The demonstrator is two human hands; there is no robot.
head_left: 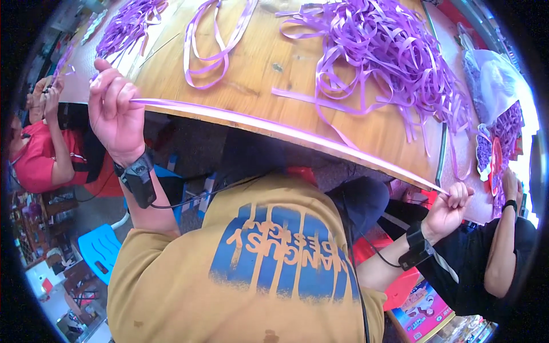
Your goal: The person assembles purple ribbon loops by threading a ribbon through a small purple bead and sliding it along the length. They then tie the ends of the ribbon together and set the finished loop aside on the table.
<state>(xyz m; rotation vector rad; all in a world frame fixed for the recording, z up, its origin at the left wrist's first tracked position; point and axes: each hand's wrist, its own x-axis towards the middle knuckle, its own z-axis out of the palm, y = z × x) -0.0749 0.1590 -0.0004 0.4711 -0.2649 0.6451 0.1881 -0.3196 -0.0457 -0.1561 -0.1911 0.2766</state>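
A purple ribbon is stretched taut between my two hands along the near edge of the wooden table. My left hand, at the table's left corner, is closed on one end, with its fingers curled. Out to the right, past the other corner, my right hand pinches the opposite end. Beyond the stretched ribbon a large tangled pile of purple ribbons lies on the right half of the tabletop. One looped ribbon rests apart from it, nearer the middle.
Another ribbon bundle lies at the far left. Seated at left is a person in red, handling ribbon; a person in black sits at right. A blue stool stands behind my left arm. At far right is a clear plastic bag.
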